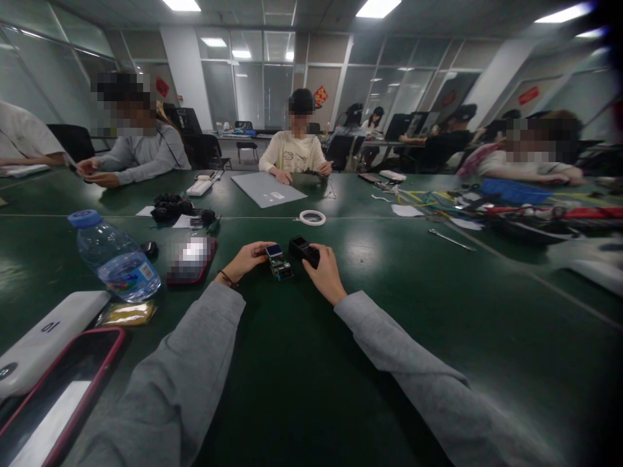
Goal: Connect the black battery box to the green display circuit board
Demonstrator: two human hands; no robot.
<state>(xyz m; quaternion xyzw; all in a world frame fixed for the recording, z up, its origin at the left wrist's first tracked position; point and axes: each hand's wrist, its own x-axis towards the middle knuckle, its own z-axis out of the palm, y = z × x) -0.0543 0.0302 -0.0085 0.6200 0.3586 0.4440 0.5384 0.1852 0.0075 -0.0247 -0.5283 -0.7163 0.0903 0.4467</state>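
My left hand [246, 261] grips a small green circuit board [279, 263] with a little screen at its top, by its left edge. Electronic parts stand out along the board's lower half. In my right hand [325, 271] is a black plastic case [303, 250], box-shaped, with the thumb and fingers wrapped round its right end. The board and the case are close together but apart, just above or on the green table [302, 363]; I cannot tell whether they touch it.
To my left are a water bottle [114, 256], a phone [191, 259], a white power bank [48, 337] and a red-edged phone [63, 395]. Ahead lies a roll of tape [312, 218]. A wrench [451, 240] and tangled cables [438, 201] are on the right. Several people sit around the table.
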